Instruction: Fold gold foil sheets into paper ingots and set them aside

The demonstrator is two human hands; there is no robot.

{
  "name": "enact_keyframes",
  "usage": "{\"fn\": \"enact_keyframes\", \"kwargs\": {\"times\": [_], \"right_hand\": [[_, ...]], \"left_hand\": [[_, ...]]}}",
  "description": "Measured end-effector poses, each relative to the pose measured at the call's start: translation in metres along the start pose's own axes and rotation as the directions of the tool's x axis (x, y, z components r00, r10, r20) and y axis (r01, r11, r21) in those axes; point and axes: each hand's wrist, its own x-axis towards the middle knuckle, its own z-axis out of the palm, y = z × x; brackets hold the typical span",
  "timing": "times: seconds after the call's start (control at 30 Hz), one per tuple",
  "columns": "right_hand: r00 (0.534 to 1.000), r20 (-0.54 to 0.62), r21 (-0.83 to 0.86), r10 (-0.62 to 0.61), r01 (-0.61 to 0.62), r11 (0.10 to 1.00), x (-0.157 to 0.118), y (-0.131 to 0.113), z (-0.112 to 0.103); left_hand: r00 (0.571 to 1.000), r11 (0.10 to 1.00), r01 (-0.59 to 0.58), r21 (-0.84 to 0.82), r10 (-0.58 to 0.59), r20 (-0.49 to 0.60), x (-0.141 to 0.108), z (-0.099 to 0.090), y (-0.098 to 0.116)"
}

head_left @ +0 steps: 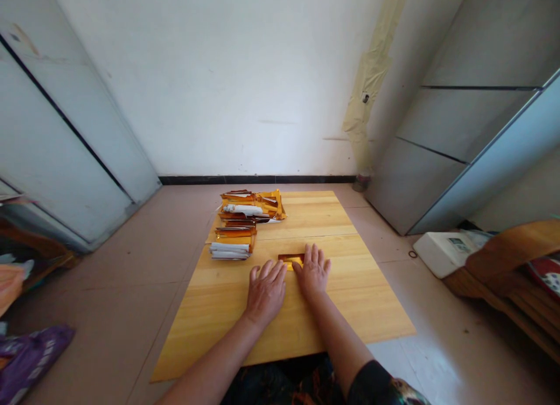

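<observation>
OK, L hand, R hand: fingers open, flat at foil strip; bundles far L.

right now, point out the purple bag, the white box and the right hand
purple bag [35, 361], head view, on its printed side
white box [438, 254], head view, front face
right hand [313, 274], head view, back of hand

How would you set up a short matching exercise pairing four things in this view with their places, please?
1. Gold-and-brown piece
2. White box
3. Purple bag
4. Beige tape

A. Far right, beside curved wooden furniture
B. Running down the pale wall
C. On the wooden board, at the left hand and right hand
D. Bottom left corner of the view

Pairs: 1-C, 2-A, 3-D, 4-B
</observation>
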Motion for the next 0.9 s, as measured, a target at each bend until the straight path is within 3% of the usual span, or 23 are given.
{"fn": "enact_keyframes", "kwargs": {"times": [0.13, 0.27, 0.47, 0.57, 0.67, 0.9], "right_hand": [[0.996, -0.088, 0.131, -0.018, 0.029, 0.991, 0.001, 0.007, 0.002], [0.972, -0.231, 0.352, -0.042, 0.124, 0.928, 0.008, 0.03, 0.005], [0.851, -0.496, 0.523, -0.174, 0.453, 0.723, 0.008, 0.051, -0.023], [0.845, -0.404, 0.531, -0.35, 0.528, 0.662, 0.002, 0.044, -0.037], [0.854, -0.266, 0.496, -0.448, 0.519, 0.696, -0.001, 0.038, -0.038], [0.925, -0.035, 0.311, -0.378, 0.37, 0.875, 0.005, 0.035, -0.027]], "left_hand": [[0.999, 0.999, 0.049, -0.011, -0.049, 0.003, 0.025, 0.011, 0.009], [0.999, 0.998, 0.051, -0.021, -0.051, 0.005, 0.033, 0.019, 0.009], [0.998, 0.997, 0.061, -0.045, -0.061, -0.013, 0.026, 0.023, 0.006], [0.999, 0.998, 0.042, -0.048, -0.043, -0.009, 0.025, 0.023, 0.006], [1.0, 0.998, 0.027, -0.057, -0.027, -0.003, 0.024, 0.022, 0.006], [1.0, 0.997, -0.011, -0.075, 0.01, -0.002, 0.014, 0.015, 0.006]]}}
